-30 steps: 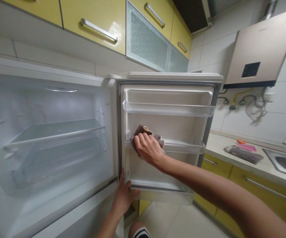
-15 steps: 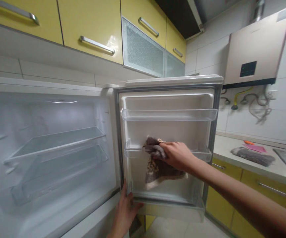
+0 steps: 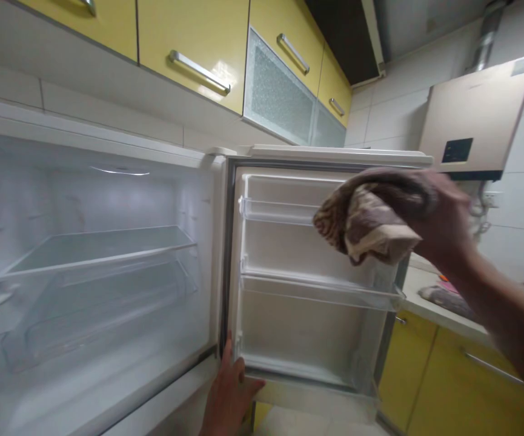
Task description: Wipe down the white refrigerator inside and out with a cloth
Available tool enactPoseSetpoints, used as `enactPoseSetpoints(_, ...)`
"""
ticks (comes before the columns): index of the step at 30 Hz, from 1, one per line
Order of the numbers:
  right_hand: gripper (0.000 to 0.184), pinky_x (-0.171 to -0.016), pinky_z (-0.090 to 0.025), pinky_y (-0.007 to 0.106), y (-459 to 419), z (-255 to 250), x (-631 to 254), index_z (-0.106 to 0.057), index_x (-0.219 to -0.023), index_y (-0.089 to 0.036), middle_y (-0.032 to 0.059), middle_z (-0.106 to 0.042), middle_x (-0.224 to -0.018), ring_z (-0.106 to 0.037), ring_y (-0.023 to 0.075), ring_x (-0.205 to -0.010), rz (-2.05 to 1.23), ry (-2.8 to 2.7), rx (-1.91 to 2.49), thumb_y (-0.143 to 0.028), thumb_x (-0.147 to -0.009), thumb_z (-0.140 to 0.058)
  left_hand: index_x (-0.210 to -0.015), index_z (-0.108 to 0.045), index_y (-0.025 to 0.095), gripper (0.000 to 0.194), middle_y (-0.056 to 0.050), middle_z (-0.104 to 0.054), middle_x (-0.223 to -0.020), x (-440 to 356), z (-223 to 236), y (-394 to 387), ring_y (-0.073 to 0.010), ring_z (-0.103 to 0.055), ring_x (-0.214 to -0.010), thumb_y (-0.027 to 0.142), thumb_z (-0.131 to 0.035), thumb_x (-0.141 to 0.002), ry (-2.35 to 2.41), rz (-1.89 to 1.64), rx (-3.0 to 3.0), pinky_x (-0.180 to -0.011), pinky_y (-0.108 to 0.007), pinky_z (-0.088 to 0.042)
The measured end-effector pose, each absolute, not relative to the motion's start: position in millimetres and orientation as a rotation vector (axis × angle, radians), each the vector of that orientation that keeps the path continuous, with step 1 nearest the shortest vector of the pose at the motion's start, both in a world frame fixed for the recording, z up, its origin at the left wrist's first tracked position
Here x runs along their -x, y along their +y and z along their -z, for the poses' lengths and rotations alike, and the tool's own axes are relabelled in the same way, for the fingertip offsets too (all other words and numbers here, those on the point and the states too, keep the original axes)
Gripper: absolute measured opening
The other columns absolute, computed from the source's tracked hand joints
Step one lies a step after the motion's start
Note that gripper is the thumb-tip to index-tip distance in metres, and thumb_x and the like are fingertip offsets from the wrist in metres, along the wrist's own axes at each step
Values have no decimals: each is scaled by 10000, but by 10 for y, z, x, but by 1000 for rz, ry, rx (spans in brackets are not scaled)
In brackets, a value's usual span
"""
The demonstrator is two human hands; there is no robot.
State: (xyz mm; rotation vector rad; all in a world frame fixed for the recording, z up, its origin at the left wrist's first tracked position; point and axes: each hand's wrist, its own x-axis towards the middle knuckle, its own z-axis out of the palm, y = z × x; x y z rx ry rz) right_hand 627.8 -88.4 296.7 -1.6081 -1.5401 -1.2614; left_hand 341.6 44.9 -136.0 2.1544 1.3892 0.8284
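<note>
A brown patterned cloth (image 3: 371,212) hangs bunched from my right hand (image 3: 447,209), whose fingers are closed round it and slightly blurred. Hand and cloth are raised in front of the upper right part of the fridge door (image 3: 307,339), hiding part of its top shelf (image 3: 275,212). Below the cloth, the clear middle door shelf (image 3: 320,292) runs across the door. My left hand (image 3: 232,393) touches the lower hinge-side corner of the door, fingers spread, holding nothing. To the left is the fridge interior (image 3: 120,203) with a glass shelf (image 3: 111,248).
Yellow wall cabinets (image 3: 198,36) hang above the fridge. A water heater (image 3: 480,115) is fixed to the wall at right. On the counter (image 3: 414,284) behind my right arm lies a grey-brown cloth (image 3: 443,298), partly hidden, beside something pink. A clear drawer (image 3: 98,315) sits under the glass shelf.
My right hand has lifted the cloth from the middle door shelf, up and to the right toward the door's top corner. My left hand stays at the lower door corner. The view has shifted slightly.
</note>
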Motion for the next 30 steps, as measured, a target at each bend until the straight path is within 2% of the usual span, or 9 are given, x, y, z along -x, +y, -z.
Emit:
enactPoseSetpoints(3,569,-788,-527,385,-473,-3203,-5910,-776,-1178,-291,103,-797,-1036,-732,316,-958,960,-1739,1752,-743,-942,-525,-877,-588,250,158,-75,-154,-1813,-3442,1315,411,-224,-498,-1503,349,-707,-908,1412,-841,-2144,-1082,-297,-488)
enactPoseSetpoints(6,591,-754,-513,348,-169,-3410,-5548,-792,-1086,-286,63,-802,-995,-729,286,-907,722,-2010,1846,-792,-797,-691,-846,-561,247,176,-95,-170,-1808,-3475,1284,389,-230,-563,-1440,317,-715,-895,1409,-885,-2130,-1041,-301,-505)
enactPoseSetpoints(8,593,-712,-509,312,0,-3534,-5327,-795,-1054,-256,51,-807,-970,-727,251,-866,522,-2171,1833,-757,-737,-776,-803,-521,248,240,-101,-170,-1808,-3490,1281,389,-233,-640,-1341,328,-733,-879,1414,-905,-2109,-969,-299,-528)
enactPoseSetpoints(11,550,-697,-524,283,240,-3660,-5064,-805,-993,-218,44,-814,-946,-729,218,-835,216,-2335,1714,-704,-736,-816,-754,-467,247,308,-137,-160,-1805,-3495,1313,413,-221,-716,-1189,335,-742,-864,1391,-937,-2069,-904,-301,-532)
enactPoseSetpoints(14,511,-744,-577,282,418,-3697,-4935,-808,-995,-210,48,-825,-996,-746,212,-851,-117,-2406,1537,-636,-718,-866,-755,-471,247,291,-164,-155,-1801,-3478,1373,453,-236,-694,-1253,325,-729,-864,1359,-966,-2068,-943,-307,-520)
enactPoseSetpoints(18,517,-760,-637,309,427,-3671,-5040,-786,-1022,-207,61,-829,-1039,-769,225,-850,-519,-2355,1445,-482,-620,-958,-782,-503,244,253,-166,-160,-1800,-3438,1412,482,-250,-651,-1336,319,-729,-867,1356,-957,-2091,-987,-316,-511)
enactPoseSetpoints(21,525,-696,-650,312,292,-3694,-5316,-780,-1019,-200,58,-832,-990,-777,234,-806,-588,-2299,1524,-425,-584,-969,-794,-523,243,234,-149,-182,-1798,-3419,1385,472,-256,-652,-1337,339,-716,-886,1383,-922,-2119,-1002,-332,-518)
enactPoseSetpoints(26,523,-670,-663,332,72,-3887,-5816,-801,-991,-180,66,-833,-941,-787,251,-780,-659,-2270,1862,-495,-600,-948,-866,-568,242,171,-128,-136,-1811,-3427,1308,426,-240,-512,-1492,335,-705,-909,1418,-824,-2181,-1074,-306,-481)
enactPoseSetpoints(30,578,-656,-658,330,139,-3978,-5694,-812,-964,-161,66,-830,-906,-782,252,-755,-557,-2277,1996,-493,-518,-971,-864,-572,240,165,-114,-167,-1807,-3431,1249,385,-200,-671,-1265,332,-700,-916,1434,-810,-2135,-982,-294,-510)
